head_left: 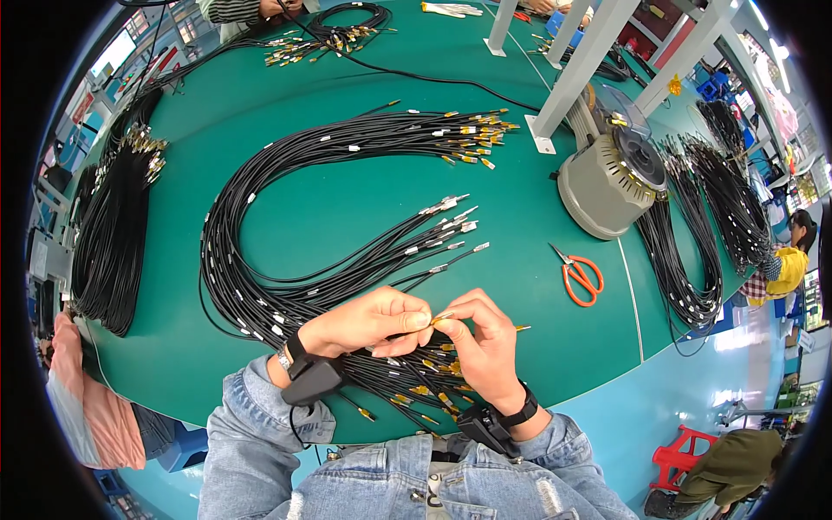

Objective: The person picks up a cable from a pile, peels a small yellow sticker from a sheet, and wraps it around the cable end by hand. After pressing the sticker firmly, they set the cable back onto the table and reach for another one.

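Note:
My left hand [371, 322] and my right hand [487, 355] meet above the near part of the table, thumbs and fingertips pinched together. Between them shows a small gold-coloured cable connector [439, 318], gripped from both sides; the fingers hide most of it. Below and around my hands lies a large bundle of thin black cables [227, 217], bent in a C on the green table [511, 251]. Gold and yellow connector ends fan out under my wrists, and white labels sit along the cables. Another group of ends points right, just beyond my fingers.
Orange-handled scissors [581, 279] lie to the right. Behind them stand a grey round machine [607, 186] and white metal posts [576, 78]. More black cable bundles hang at the left edge [113, 247] and right edge [693, 251]. Other people work around the table.

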`<action>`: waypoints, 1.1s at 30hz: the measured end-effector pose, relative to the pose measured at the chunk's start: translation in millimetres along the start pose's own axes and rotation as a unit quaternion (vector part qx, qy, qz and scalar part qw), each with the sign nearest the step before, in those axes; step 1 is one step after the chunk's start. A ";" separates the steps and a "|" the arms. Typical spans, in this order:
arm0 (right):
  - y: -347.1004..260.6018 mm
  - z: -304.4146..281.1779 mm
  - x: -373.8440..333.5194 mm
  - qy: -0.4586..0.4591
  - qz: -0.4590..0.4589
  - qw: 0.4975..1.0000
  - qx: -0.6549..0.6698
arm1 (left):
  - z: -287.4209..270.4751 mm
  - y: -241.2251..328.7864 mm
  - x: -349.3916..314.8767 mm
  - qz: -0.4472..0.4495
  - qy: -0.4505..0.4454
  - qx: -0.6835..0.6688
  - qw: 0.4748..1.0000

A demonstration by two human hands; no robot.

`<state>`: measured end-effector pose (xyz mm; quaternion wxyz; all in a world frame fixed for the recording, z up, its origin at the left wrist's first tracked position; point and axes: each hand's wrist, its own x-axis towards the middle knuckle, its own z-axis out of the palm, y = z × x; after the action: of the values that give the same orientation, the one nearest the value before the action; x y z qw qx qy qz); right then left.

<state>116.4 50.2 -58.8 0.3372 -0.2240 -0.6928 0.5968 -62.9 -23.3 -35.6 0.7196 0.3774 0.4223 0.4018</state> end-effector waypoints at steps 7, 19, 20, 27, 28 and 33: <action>-4.3 -10.8 9.1 -0.078 -0.168 0.976 -0.114 | -8.2 0.3 -3.3 -0.028 -0.078 -0.041 0.996; -37.4 -122.8 25.1 0.157 0.006 0.979 -0.133 | 23.7 -31.3 26.1 0.310 0.179 0.566 0.743; -40.4 -138.8 29.9 0.209 0.020 0.971 -0.111 | 25.7 -30.4 25.2 0.293 0.185 0.558 0.754; -47.1 -275.0 77.4 0.327 -0.038 0.924 -0.194 | 26.5 -15.9 19.7 0.254 0.243 0.572 0.741; -48.9 -282.6 86.7 0.325 -0.037 0.925 -0.192 | 24.5 -14.6 18.6 0.251 0.260 0.588 0.724; -55.9 -308.9 117.6 0.223 0.169 0.926 -0.254 | 15.7 -14.6 18.2 0.237 0.316 0.621 0.677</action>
<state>269.5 332.3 37.9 0.3091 -0.5430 -0.6802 0.3834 -39.0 -16.0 -48.3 0.0235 0.6755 0.6734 0.2993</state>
